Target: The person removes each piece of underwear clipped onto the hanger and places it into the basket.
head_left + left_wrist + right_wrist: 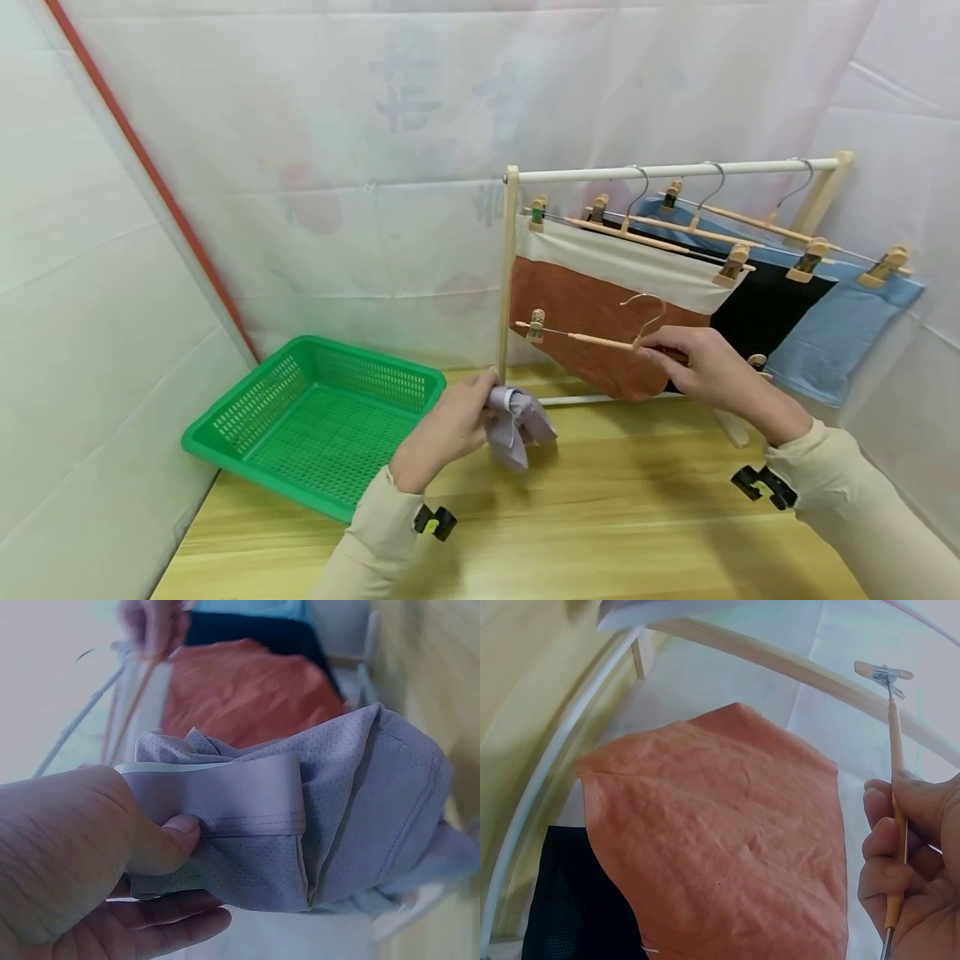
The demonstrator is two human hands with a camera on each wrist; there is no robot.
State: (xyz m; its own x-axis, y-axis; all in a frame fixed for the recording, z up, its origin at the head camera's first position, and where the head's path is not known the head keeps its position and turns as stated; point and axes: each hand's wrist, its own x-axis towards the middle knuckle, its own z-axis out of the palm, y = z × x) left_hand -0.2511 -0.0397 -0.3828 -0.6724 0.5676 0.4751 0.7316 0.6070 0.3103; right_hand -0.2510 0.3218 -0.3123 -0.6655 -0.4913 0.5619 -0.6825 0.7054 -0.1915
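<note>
**Two hands at a small clothes rack: grey garment and clip hanger**

Item 1. Left hand: grip grasping a bunched grey garment, held just above the wooden surface, in front of the rack's left post. The head view shows only a crumpled bundle. The left wrist view shows the detail: thumb pressed on a smooth folded band, fingers underneath, and fine mesh fabric bulging to the right.

Item 2. Right hand: grip grasping a wooden clip hanger near its metal hook, bar held roughly level in front of the hung clothes. The head view shows the hook and the clip at the bar's left end. The right wrist view shows the fingers curled round the thin bar and the far clip; the hook is out of sight there.

Item 3. Clothes rack: wooden frame with white rail, standing on the surface. Three hangers carry an orange cloth with a white top band, a black cloth and a blue cloth. The right wrist view shows the orange cloth's creased weave close up with the black cloth below left; the blue one is not seen there.

Item 4. Green basket: perforated plastic, on the surface to the left of the left hand; head view only.
</note>
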